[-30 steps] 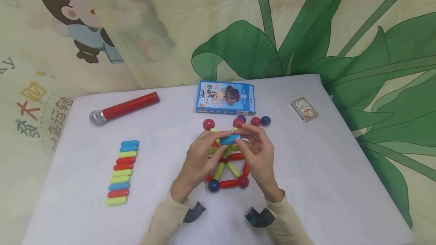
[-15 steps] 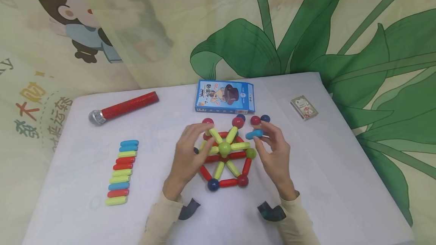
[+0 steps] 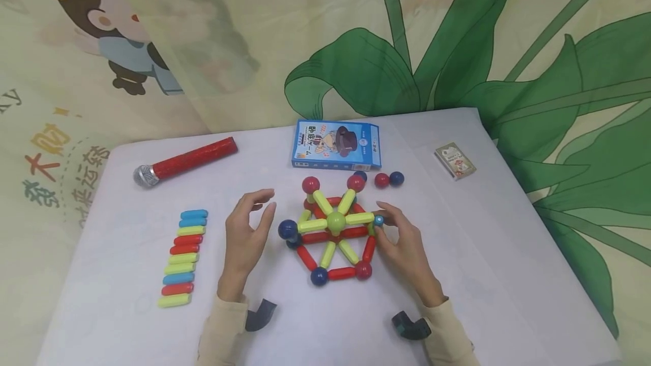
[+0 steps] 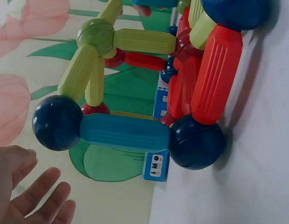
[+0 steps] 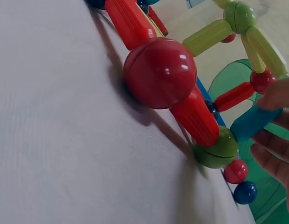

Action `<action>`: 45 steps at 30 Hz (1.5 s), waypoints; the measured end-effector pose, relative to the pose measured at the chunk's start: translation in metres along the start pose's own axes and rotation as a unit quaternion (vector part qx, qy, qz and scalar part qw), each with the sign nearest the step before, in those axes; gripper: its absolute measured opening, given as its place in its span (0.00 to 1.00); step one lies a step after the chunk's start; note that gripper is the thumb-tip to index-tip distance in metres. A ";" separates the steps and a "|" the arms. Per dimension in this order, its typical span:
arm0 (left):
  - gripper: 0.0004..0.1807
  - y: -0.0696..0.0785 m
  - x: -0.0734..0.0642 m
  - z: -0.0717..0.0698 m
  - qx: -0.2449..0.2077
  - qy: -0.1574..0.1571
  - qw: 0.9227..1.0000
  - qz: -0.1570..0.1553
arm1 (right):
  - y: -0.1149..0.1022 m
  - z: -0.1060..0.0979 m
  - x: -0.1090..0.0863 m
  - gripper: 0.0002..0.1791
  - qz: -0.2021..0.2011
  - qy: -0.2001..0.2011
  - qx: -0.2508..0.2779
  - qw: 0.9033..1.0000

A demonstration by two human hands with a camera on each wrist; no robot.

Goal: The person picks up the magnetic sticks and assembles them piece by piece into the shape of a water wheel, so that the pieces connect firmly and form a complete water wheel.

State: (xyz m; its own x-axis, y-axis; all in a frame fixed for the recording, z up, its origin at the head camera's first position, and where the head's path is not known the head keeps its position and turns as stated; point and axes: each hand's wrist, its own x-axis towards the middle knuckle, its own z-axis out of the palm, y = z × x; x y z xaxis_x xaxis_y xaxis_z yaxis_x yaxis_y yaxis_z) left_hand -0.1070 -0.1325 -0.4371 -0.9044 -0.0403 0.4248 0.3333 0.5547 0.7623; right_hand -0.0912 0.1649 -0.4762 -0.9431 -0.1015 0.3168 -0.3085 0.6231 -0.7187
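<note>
Left hand has moved away, grip spread; right hand, grip pinching the blue stick against the green ball, which we barely see from above.

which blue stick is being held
The blue stick above the lower green ball, pinched by the right hand; no hand touches the other blue sticks.

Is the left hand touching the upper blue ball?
Apart: the head view shows white tablecloth between the left hand and the upper blue ball.
</note>
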 end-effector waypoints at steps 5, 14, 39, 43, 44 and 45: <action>0.15 -0.001 -0.002 0.000 -0.006 0.000 1.000 -0.009 | 0.015 -0.003 0.017 0.28 0.043 0.052 0.057 0.996; 0.14 -0.003 -0.006 0.002 -0.018 -0.010 0.999 -0.026 | 0.064 0.000 0.075 0.32 0.195 0.007 -0.008 0.981; 0.16 0.005 -0.014 0.018 -0.058 -0.098 0.993 -0.013 | -0.004 -0.004 0.009 0.25 0.039 0.020 0.262 0.964; 0.16 0.006 -0.015 0.019 -0.056 -0.102 0.993 -0.015 | -0.001 -0.003 0.010 0.24 0.048 0.003 0.258 0.965; 0.16 0.006 -0.015 0.019 -0.056 -0.101 0.993 -0.016 | -0.001 -0.002 0.010 0.24 0.048 0.002 0.255 0.966; 0.16 0.006 -0.015 0.019 -0.056 -0.101 0.993 -0.016 | 0.000 -0.002 0.010 0.24 0.048 0.002 0.252 0.967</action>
State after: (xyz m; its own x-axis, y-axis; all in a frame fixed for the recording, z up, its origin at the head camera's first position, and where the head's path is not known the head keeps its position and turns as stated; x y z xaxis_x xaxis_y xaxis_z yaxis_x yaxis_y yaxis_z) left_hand -0.0964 -0.1125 -0.4483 -0.9465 0.1167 0.3010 0.3201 0.4597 0.8284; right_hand -0.1003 0.1656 -0.4716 -0.9703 -0.0589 0.2348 -0.2415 0.1731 -0.9548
